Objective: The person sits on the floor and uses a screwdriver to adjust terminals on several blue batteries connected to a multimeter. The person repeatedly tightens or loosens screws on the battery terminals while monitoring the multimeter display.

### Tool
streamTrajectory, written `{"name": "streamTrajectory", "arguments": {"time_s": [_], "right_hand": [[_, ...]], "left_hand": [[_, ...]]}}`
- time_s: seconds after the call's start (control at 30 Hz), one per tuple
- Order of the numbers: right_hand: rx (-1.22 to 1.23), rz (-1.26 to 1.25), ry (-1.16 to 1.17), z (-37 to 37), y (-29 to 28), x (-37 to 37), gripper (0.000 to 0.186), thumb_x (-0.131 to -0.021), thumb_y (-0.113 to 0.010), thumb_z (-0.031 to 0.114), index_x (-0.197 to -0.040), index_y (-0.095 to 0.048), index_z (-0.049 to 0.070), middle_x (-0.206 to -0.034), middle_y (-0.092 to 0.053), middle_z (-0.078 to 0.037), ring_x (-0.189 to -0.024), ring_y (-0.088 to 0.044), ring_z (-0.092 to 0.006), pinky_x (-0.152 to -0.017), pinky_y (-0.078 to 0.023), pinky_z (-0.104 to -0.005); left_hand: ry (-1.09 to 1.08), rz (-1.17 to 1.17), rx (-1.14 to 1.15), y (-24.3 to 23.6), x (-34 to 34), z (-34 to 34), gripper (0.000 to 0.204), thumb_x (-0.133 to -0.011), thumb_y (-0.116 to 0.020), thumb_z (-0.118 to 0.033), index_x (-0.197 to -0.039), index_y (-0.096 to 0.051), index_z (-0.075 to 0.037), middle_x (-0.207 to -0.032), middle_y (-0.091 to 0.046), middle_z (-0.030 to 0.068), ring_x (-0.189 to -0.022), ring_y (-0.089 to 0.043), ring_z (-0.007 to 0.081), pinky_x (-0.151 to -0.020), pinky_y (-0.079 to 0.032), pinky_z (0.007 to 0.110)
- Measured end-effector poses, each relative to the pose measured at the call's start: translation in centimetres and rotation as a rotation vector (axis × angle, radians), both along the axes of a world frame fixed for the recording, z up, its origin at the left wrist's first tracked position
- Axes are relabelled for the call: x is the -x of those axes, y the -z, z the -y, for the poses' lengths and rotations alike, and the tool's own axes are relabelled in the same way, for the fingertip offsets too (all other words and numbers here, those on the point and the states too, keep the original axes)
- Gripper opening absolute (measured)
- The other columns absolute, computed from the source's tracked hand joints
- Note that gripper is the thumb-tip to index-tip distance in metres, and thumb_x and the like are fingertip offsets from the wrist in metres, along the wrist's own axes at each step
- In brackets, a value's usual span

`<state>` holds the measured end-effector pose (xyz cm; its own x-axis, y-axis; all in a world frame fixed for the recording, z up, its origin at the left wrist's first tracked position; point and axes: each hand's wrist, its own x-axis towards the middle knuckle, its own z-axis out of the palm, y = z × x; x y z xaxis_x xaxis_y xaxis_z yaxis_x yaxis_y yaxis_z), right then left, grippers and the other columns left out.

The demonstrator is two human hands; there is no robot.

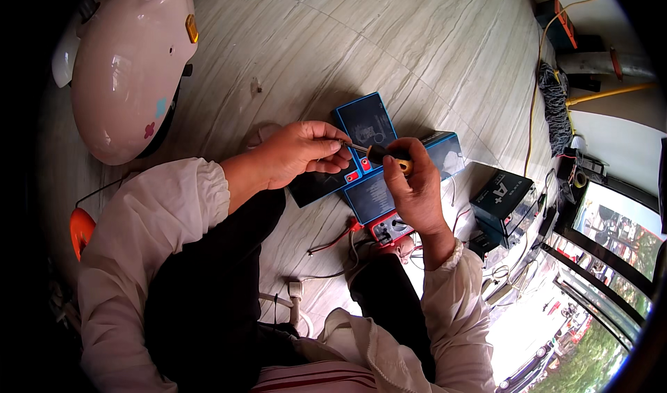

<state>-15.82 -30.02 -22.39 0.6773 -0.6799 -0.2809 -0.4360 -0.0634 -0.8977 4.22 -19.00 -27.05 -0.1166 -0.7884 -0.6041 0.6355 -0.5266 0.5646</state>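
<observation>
My right hand [417,184] is closed round the black and yellow handle of a screwdriver [376,154], whose shaft points left. At its tip, my left hand [306,155] pinches thumb against fingers; whatever small thing they hold is too small to make out. Under both hands, black batteries with blue edges lie close together on the floor: an upper one [365,120], a left one [313,186], a lower one [372,200] and one [445,150] at the right, partly behind my right hand. Red terminal covers [352,177] show where they meet.
A red-framed meter [390,229] with leads lies between the batteries and my legs. Dark boxed batteries [501,200] stand at the right, among loose cables. A pink scooter [132,73] stands at the upper left. A yellow cable [533,108] runs along the right wall.
</observation>
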Motion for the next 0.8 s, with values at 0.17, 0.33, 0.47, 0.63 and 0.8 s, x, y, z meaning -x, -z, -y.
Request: {"name": "streamTrajectory", "arguments": {"time_s": [0.17,0.33,0.47,0.63,0.8], "right_hand": [[0.056,0.113,-0.078,0.0,0.6,0.2,0.023,-0.086,-0.062,0.0,-0.106,-0.051,0.003,-0.09,-0.055,-0.005,-0.073,-0.052,-0.0078,-0.061,-0.044,-0.0224],[0.106,0.182,-0.139,0.5,1.2,0.3,0.029,-0.085,-0.061,-0.004,-0.11,-0.049,0.003,-0.102,-0.053,-0.005,-0.082,-0.051,-0.0082,-0.068,-0.045,-0.0225],[-0.153,0.209,-0.043,-0.3,1.9,0.5,0.029,-0.088,-0.059,-0.004,-0.113,-0.047,0.004,-0.103,-0.054,-0.004,-0.079,-0.051,-0.0073,-0.067,-0.044,-0.0213],[-0.371,0.207,0.053,-0.4,1.7,0.8,0.025,-0.091,-0.056,-0.003,-0.113,-0.047,0.005,-0.1,-0.056,-0.001,-0.076,-0.049,-0.0031,-0.064,-0.041,-0.0182],[-0.38,0.214,0.065,-0.2,2.2,1.1,0.025,-0.092,-0.055,-0.003,-0.114,-0.047,0.006,-0.098,-0.057,0.0,-0.074,-0.047,-0.0014,-0.061,-0.039,-0.0166]], "left_hand": [[0.024,0.024,0.004,0.0,-0.2,-0.2,0.02,-0.097,-0.05,-0.01,-0.114,-0.056,-0.001,-0.102,-0.063,0.0108,-0.092,-0.064,0.0184,-0.083,-0.054,0.031],[0.037,0.043,0.003,-0.1,0.0,-0.3,0.022,-0.097,-0.05,-0.01,-0.116,-0.056,-0.001,-0.102,-0.063,0.0108,-0.092,-0.064,0.0182,-0.083,-0.054,0.032],[0.064,0.051,0.0,0.1,0.1,-0.3,0.023,-0.097,-0.051,-0.01,-0.118,-0.056,-0.001,-0.102,-0.063,0.0101,-0.093,-0.063,0.0174,-0.084,-0.054,0.031],[0.071,0.027,-0.007,-0.1,0.2,-0.2,0.026,-0.097,-0.051,-0.01,-0.122,-0.055,-0.002,-0.104,-0.063,0.0095,-0.095,-0.062,0.0158,-0.086,-0.053,0.031],[0.084,0.026,-0.01,0.1,0.3,-0.3,0.032,-0.098,-0.05,-0.01,-0.129,-0.051,-0.002,-0.105,-0.062,0.0095,-0.096,-0.061,0.0149,-0.087,-0.052,0.03]]}}
